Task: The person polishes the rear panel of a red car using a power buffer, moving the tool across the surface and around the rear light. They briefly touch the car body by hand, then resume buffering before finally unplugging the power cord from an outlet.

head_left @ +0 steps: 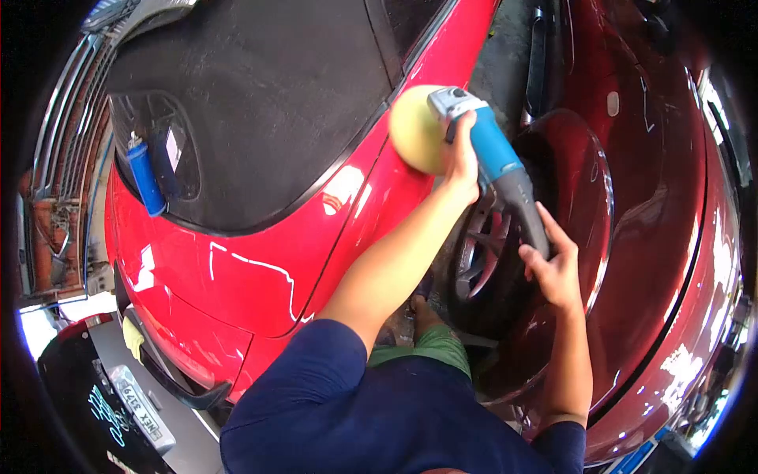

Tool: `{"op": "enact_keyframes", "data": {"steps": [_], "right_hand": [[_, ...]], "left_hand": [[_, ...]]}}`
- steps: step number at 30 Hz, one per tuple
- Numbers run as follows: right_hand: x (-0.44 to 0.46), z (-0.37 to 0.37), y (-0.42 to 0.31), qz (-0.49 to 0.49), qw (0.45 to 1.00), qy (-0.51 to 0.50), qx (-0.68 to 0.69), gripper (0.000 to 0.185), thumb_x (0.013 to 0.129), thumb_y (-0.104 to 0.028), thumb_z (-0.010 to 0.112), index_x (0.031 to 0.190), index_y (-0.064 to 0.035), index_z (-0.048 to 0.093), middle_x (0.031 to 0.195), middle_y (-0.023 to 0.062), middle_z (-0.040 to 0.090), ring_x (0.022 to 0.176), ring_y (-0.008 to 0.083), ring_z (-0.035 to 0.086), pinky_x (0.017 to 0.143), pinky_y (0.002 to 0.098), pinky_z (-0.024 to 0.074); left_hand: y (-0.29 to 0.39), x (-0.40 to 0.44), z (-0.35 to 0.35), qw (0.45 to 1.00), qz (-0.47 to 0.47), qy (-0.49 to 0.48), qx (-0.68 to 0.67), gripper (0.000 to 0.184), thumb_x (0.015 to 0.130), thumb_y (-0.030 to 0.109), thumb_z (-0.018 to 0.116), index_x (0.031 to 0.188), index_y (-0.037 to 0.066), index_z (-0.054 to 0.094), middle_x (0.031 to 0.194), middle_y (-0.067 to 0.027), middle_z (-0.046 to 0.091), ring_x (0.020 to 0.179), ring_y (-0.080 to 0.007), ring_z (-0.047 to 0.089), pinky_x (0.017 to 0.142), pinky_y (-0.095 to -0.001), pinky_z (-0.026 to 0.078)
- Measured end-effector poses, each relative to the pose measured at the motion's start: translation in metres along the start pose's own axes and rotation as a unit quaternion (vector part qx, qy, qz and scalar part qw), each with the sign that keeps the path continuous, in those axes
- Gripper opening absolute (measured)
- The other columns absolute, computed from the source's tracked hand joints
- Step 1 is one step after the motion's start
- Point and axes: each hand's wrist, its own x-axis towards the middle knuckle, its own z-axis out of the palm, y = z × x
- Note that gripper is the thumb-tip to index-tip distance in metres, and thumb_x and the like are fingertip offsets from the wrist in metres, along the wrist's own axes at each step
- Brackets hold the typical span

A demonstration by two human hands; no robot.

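A teal and black car polisher (496, 146) with a round yellow foam pad (417, 130) is held in both hands. My left hand (463, 166) grips it near the metal head, fingers partly hidden behind the body. Around the black rear end of the handle, my right hand (555, 265) is closed. The pad lies over the side panel of the bright red car (379, 186); whether it presses on the paint I cannot tell.
A dark red car (655, 237) stands close on my right, its wheel (482, 253) beside my legs. On the red car's black soft top (253, 95), a blue bottle (144, 175) lies by the rear window. A yellow cloth (133, 338) hangs at its rear. Behind is a black car (79, 395).
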Motion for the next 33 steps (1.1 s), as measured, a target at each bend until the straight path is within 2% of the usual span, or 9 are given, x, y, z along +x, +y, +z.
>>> {"op": "enact_keyframes", "data": {"steps": [6, 7, 9, 11, 17, 21, 23, 27, 33], "right_hand": [[-0.06, 0.013, 0.014, 0.008, 0.999, -0.039, 0.012, 0.083, 0.093, -0.001, 0.08, 0.171, -0.0061, 0.053, 0.106, 0.0023, 0.072, 0.067, 0.0049, 0.055, 0.059, 0.0255, 0.0482], [-0.1, 0.024, 0.009, 0.058, 0.996, -0.061, 0.006, 0.084, 0.092, -0.003, 0.083, 0.171, -0.0049, 0.053, 0.123, 0.0083, 0.077, 0.088, 0.0126, 0.07, 0.08, 0.0308, 0.06], [-0.141, 0.034, 0.022, 0.019, 0.997, -0.068, -0.035, 0.084, 0.091, -0.006, 0.085, 0.169, -0.0009, 0.054, 0.151, 0.0164, 0.072, 0.137, 0.0246, 0.066, 0.121, 0.0395, 0.048], [-0.187, 0.053, 0.016, 0.041, 0.996, -0.079, -0.027, 0.083, 0.091, -0.007, 0.086, 0.168, 0.0007, 0.054, 0.157, 0.0187, 0.069, 0.146, 0.0255, 0.062, 0.127, 0.0401, 0.0428], [-0.308, 0.085, 0.014, -0.005, 0.988, -0.139, -0.065, 0.083, 0.088, -0.005, 0.088, 0.165, -0.0001, 0.058, 0.15, 0.0218, 0.074, 0.138, 0.0216, 0.066, 0.121, 0.0375, 0.048], [-0.358, 0.1, 0.009, -0.047, 0.974, -0.205, -0.078, 0.083, 0.09, -0.012, 0.092, 0.165, -0.0028, 0.058, 0.156, 0.0268, 0.069, 0.147, 0.0343, 0.067, 0.124, 0.0421, 0.0494], [-0.365, 0.109, 0.01, -0.103, 0.966, -0.215, -0.096, 0.084, 0.09, -0.012, 0.092, 0.166, -0.0031, 0.057, 0.137, 0.0261, 0.077, 0.125, 0.0332, 0.077, 0.11, 0.0404, 0.0563], [-0.355, 0.116, 0.01, -0.138, 0.96, -0.219, -0.107, 0.085, 0.091, -0.014, 0.091, 0.169, -0.008, 0.056, 0.112, 0.022, 0.077, 0.099, 0.0345, 0.078, 0.096, 0.0409, 0.0604], [-0.301, 0.099, -0.01, -0.159, 0.966, -0.165, -0.117, 0.086, 0.09, -0.011, 0.089, 0.168, -0.0056, 0.055, 0.12, 0.0247, 0.078, 0.107, 0.0356, 0.079, 0.099, 0.0416, 0.0603]], "left_hand": [[0.0, -0.077, -0.032, 0.996, 0.063, 0.067, 0.012, 0.076, 0.098, 0.054, 0.084, 0.149, 0.002, 0.062, 0.139, -0.0137, 0.07, 0.122, -0.0231, 0.07, 0.104, -0.0434, 0.061], [0.005, -0.116, -0.05, 0.997, 0.058, 0.046, 0.002, 0.072, 0.099, 0.052, 0.084, 0.147, 0.003, 0.062, 0.136, -0.0132, 0.071, 0.117, -0.0226, 0.072, 0.1, -0.0427, 0.063], [0.017, -0.175, -0.071, 0.998, 0.052, 0.033, -0.01, 0.065, 0.101, 0.05, 0.082, 0.143, 0.004, 0.063, 0.129, -0.0118, 0.072, 0.108, -0.0214, 0.075, 0.093, -0.0411, 0.065], [0.019, -0.218, -0.097, 0.998, 0.036, 0.048, -0.023, 0.063, 0.102, 0.05, 0.081, 0.143, 0.006, 0.063, 0.125, -0.0104, 0.072, 0.105, -0.0204, 0.075, 0.091, -0.0405, 0.065], [0.022, -0.358, -0.169, 0.996, 0.007, 0.076, -0.048, 0.052, 0.109, 0.048, 0.068, 0.142, 0.008, 0.063, 0.121, -0.0083, 0.072, 0.106, -0.0211, 0.073, 0.096, -0.0409, 0.062], [0.05, -0.449, -0.176, 0.993, 0.021, 0.117, -0.006, 0.066, 0.108, 0.068, 0.057, 0.137, 0.01, 0.064, 0.116, -0.0102, 0.074, 0.104, -0.026, 0.075, 0.096, -0.0458, 0.063], [0.056, -0.468, -0.189, 0.99, 0.049, 0.135, 0.013, 0.066, 0.11, 0.068, 0.053, 0.138, 0.009, 0.063, 0.117, -0.0119, 0.074, 0.108, -0.027, 0.075, 0.098, -0.0455, 0.062], [0.069, -0.466, -0.183, 0.988, 0.075, 0.135, 0.018, 0.069, 0.109, 0.07, 0.053, 0.14, 0.01, 0.062, 0.121, -0.0107, 0.072, 0.11, -0.0269, 0.074, 0.099, -0.0451, 0.061], [0.069, -0.39, -0.147, 0.993, 0.071, 0.088, 0.027, 0.068, 0.109, 0.07, 0.054, 0.14, 0.01, 0.062, 0.121, -0.0102, 0.073, 0.112, -0.026, 0.073, 0.099, -0.0453, 0.061]]}}
